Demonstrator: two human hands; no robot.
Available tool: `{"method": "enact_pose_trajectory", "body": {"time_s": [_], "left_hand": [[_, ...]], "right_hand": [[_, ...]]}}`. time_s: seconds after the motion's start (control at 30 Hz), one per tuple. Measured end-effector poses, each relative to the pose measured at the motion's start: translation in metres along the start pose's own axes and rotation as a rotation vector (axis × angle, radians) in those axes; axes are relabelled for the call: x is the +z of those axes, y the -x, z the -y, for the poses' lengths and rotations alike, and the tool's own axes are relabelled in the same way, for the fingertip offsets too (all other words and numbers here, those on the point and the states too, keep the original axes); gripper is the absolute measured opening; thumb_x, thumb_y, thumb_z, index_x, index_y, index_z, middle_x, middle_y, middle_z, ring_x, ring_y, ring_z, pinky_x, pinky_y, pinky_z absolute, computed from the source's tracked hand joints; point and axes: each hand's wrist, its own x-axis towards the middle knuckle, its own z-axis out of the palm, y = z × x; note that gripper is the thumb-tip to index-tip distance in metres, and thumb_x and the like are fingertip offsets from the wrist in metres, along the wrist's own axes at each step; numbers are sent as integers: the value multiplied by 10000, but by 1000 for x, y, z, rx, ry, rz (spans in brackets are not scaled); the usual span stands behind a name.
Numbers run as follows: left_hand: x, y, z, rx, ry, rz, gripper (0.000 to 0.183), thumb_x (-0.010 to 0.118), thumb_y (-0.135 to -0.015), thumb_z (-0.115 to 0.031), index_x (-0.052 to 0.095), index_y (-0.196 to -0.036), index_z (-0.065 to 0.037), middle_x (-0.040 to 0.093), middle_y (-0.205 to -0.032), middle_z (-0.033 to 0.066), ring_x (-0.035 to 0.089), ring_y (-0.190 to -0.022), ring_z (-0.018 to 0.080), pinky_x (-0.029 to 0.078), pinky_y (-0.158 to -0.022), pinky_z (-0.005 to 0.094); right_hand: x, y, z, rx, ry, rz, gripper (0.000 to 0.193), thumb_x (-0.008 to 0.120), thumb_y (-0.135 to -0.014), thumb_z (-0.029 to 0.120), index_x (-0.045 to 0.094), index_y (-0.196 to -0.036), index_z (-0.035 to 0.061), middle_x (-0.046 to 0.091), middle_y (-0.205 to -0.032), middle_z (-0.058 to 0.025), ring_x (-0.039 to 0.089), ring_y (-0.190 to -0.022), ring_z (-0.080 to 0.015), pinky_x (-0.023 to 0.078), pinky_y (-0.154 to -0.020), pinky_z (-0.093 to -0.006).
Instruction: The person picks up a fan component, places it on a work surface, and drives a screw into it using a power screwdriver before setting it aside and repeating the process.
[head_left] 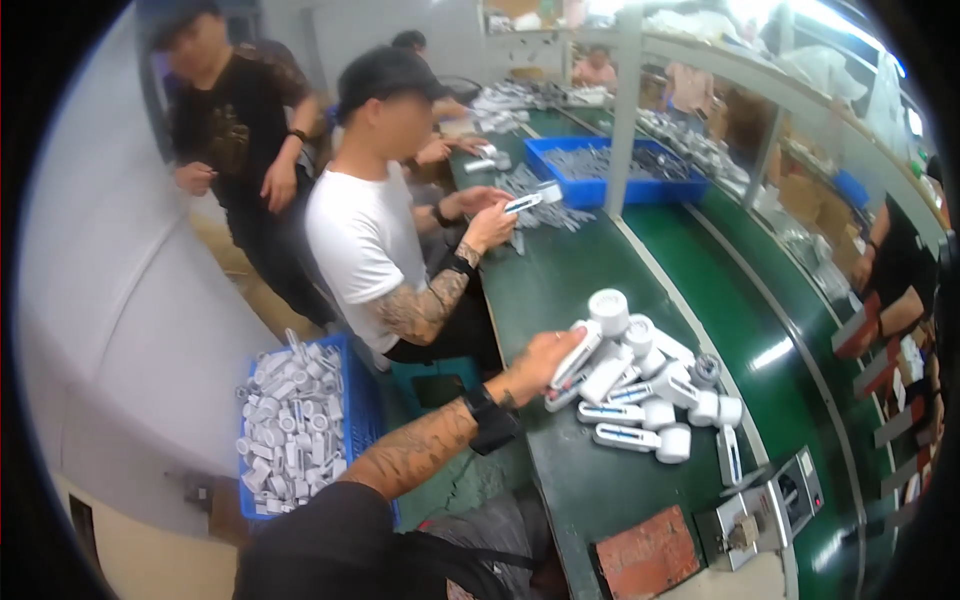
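One hand is in view: the left hand [545, 358], coming in over the near edge of the green worktop [575, 480] with a dark wristband on the forearm, its grip closed around one white handheld unit [578, 352] at the left side of a heap. The right hand does not show, so its grip cannot be told. Item: heap of white units [640, 395], each a long flat body with a round cap end, some with a blue-marked panel, lying jumbled and touching one another on the worktop, between its near edge and the conveyor belt [770, 370]. Item: small metal fixture [770, 505] and reddish pad [648, 552], near edge, just right of the forearm. Item: blue crate of white parts [296, 425], on the floor to the left, below worktop level. Step in hand, as judged: picking a single unit off the heap. The next move calls for lifting it clear without dragging its neighbours, since it rests against them. Further off: a seated co-worker in a white shirt [365, 235] holding a similar unit, a blue tray of grey parts [615, 170] beyond, and a standing person in black [240, 130] at the far left.
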Motion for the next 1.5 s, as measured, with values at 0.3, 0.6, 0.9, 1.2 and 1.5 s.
{"method": "enact_pose_trajectory", "body": {"time_s": [0.3, 0.6, 0.9, 1.2, 1.5], "left_hand": [[18, -20, 5, -68, 323, -38, 491, 500, -1014, -559, 601, -930, -86, 559, -576, 20, 471, -373, 98, 300, -328, 225], [2, -24, -12, -132, 599, 176, 459, 451, -1043, -525, 582, -1019, -86, 537, -642, 23, 335, -375, 72, 267, -367, 207], [-17, -55, 15, 322, -656, -293, 482, 613, -968, -464, 599, -1061, 9, 693, -755, 128, 634, -544, 233, 507, -549, 372], [20, -77, 29, 1012, -1258, -187, 350, 647, -934, -222, 629, -1212, -11, 616, -1219, 211, 550, -1165, 387, 404, -1026, 461], [308, 106, -1, 700, -407, 982, 252, 699, -909, -160, 661, -1111, -15, 692, -1066, 129, 655, -984, 230, 509, -864, 341]], "right_hand": [[5, -4, 19, -47, 23, 17, 421, 634, -999, 321, 516, -1088, -74, 568, -757, -157, 566, -574, -202, 510, -506, -319], [-17, 11, -16, 189, 104, 12, 659, 552, -986, 553, 503, -1231, -57, 497, -728, -33, 495, -665, -131, 422, -637, -257], [-8, 14, -4, 175, 93, 11, 666, 586, -967, 562, 506, -1204, -55, 517, -728, -40, 511, -661, -135, 422, -615, -253], [-28, 24, -15, 279, -17, 46, 608, 646, -953, 506, 544, -1262, -8, 605, -888, -46, 591, -772, -144, 493, -661, -292], [-45, 37, 80, 524, -82, 88, 617, 747, -902, 414, 527, -1243, -51, 615, -960, -79, 608, -798, -164, 442, -685, -289]]}}
